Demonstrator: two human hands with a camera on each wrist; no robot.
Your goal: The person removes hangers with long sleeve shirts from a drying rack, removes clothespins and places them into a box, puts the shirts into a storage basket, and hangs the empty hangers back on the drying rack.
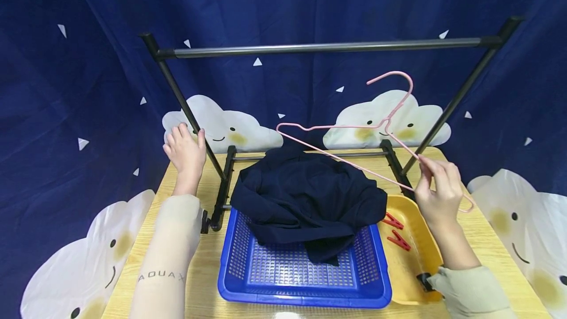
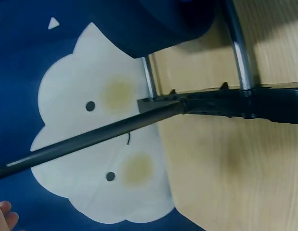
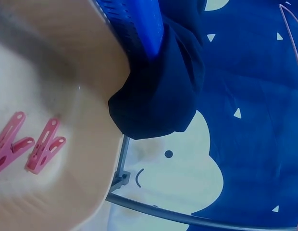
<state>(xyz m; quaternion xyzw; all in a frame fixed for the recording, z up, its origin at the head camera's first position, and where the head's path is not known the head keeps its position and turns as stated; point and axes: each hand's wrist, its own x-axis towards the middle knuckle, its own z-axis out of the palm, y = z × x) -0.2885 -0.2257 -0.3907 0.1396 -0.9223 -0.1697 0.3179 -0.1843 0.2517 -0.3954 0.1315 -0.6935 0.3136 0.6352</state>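
My right hand (image 1: 438, 193) pinches a pink wire hanger (image 1: 336, 126) by one sloping arm near its end. The hanger is tilted, its hook up, and it overlaps the dark navy garment (image 1: 310, 196) and the rack in the head view. Bunched up, that garment lies in a blue plastic basket (image 1: 305, 301). My left hand (image 1: 186, 154) is raised beside the left post (image 1: 177, 90) of a black clothes rack, fingers extended and thumb close to the post. Only fingertips (image 2: 9, 219) of it show in the left wrist view.
A yellow tray (image 1: 421, 247) stands right of the basket, with two red clothes pegs (image 1: 399, 241) in it. The rack's top bar (image 1: 328, 48) spans above the wooden table (image 1: 205, 270). Behind hangs a blue curtain (image 1: 274, 9) with clouds.
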